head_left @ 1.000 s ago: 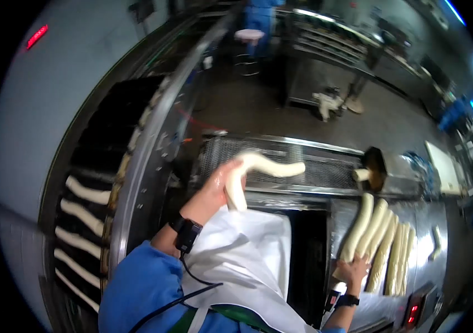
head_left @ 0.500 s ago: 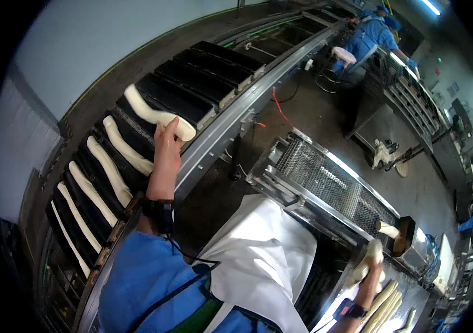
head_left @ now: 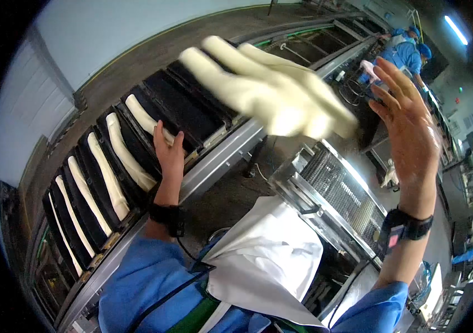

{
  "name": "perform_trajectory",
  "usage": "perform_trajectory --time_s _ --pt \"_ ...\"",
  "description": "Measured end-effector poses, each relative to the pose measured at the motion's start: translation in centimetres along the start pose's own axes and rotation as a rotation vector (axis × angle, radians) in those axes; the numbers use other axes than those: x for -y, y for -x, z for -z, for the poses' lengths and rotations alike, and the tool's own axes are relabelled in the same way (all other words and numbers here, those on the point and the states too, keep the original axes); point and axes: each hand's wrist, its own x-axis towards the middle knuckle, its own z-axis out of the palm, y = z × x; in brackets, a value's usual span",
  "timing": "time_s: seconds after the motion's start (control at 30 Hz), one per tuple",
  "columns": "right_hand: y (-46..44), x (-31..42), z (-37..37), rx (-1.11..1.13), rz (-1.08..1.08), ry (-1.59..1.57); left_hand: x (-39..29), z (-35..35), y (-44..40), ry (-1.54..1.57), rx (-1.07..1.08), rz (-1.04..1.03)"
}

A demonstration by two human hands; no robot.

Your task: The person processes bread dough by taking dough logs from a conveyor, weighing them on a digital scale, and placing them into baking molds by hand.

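My left hand (head_left: 170, 152) is over the near end of a long dough strip (head_left: 141, 114) lying in a black baking tin, its fingers spread; whether it touches the dough I cannot tell. At the right, my right hand (head_left: 411, 130) is raised with fingers apart and nothing in it. Several pale dough strips (head_left: 281, 97) hang blurred in the air to its left, apart from the fingers. Down the row of tins, further dough strips lie one per tin, such as the dough strip (head_left: 106, 175).
The metal conveyor rail (head_left: 225, 161) runs alongside the black tins (head_left: 186, 105). A mesh-belt machine (head_left: 331, 183) stands at the right of my white apron (head_left: 270, 261). Two people in blue, one a co-worker (head_left: 406, 58), are at the far right.
My right hand has risen from the table at lower right and let go of several dough strips, now airborne. The strip under my left hand has been laid in a tin.
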Motion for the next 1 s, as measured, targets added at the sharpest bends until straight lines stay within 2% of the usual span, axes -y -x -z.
perform_trajectory --time_s 0.07,0.13,0.17,0.23,0.27,0.3,0.33,0.37,0.4,0.47,0.53,0.6,0.63,0.67,0.7,0.77,0.8,0.83,0.87,0.93,1.0 --pt "-0.5 -3.3 1.3 -0.049 -0.128 0.100 1.1 0.4 0.3 -0.034 0.026 -0.127" --pt "1.4 -8.1 2.8 -0.051 -0.206 0.138 0.5 0.7 1.1 -0.100 0.009 -0.133" --pt "3.2 -10.7 3.9 -0.046 -0.321 0.151 0.3 0.8 1.6 -0.077 0.010 -0.106" --pt "8.5 -19.5 7.5 -0.094 -0.481 0.151 -1.0 0.2 2.4 -0.013 0.024 -0.060" --pt "12.2 -26.0 11.2 -0.070 -0.505 0.568 -2.0 -0.3 2.8 0.027 0.037 -0.039" --pt "14.2 -26.6 12.3 0.063 -0.647 0.963 -3.1 -0.9 3.3 0.067 0.049 -0.018" --pt "19.8 -33.6 16.1 0.069 -0.529 1.151 -3.0 -1.5 3.2 0.094 0.057 -0.117" --pt "23.8 -36.1 18.1 0.086 -0.646 1.248 -3.3 -2.1 3.3 0.092 0.055 -0.118" --pt "25.9 -37.2 19.2 0.105 -0.767 1.344 -4.0 -2.9 3.3 0.073 0.079 -0.110" --pt "25.3 -31.6 17.0 0.125 -1.122 1.396 -4.5 -4.9 2.8 0.116 0.112 -0.104" --pt "28.0 -33.7 19.3 0.110 -1.045 1.438 -4.7 -6.0 2.3 -0.029 0.124 -0.176" --pt "28.5 -33.1 20.1 0.093 -0.967 1.481 -4.6 -6.1 1.1 -0.304 0.022 -0.146" --pt "28.3 -31.7 20.2 0.097 -0.957 1.478 -3.8 -5.8 -0.1 -0.412 -0.056 -0.099" --pt "27.8 -30.8 20.2 0.104 -0.944 1.474 -4.2 -5.5 -0.8 -0.232 -0.048 0.099" --pt "27.9 -31.3 20.9 0.062 -0.883 1.516 -3.8 -5.7 -1.6 -0.215 -0.094 0.181" --pt "28.0 -34.0 22.8 0.082 -0.858 1.455 -3.7 -5.7 -2.4 -0.196 -0.154 0.261" --pt "25.4 -33.1 22.0 0.097 -0.844 1.400 -4.0 -5.9 -2.8 -0.170 -0.113 0.313" --pt "22.5 -31.9 21.7 0.051 -1.029 1.214 -4.1 -5.9 -2.9 -0.141 -0.070 0.362" --pt "22.6 -34.0 24.2 0.043 -0.862 1.134 -4.1 -6.0 -2.9 -0.141 -0.077 0.363" --pt "18.3 -32.9 26.4 -0.157 -0.784 0.391 -4.2 -6.2 -2.6 -0.126 0.061 0.460" --pt "11.4 -26.2 26.0 -0.280 -0.624 0.236 -6.0 -7.2 -1.2 -0.203 0.009 0.418"
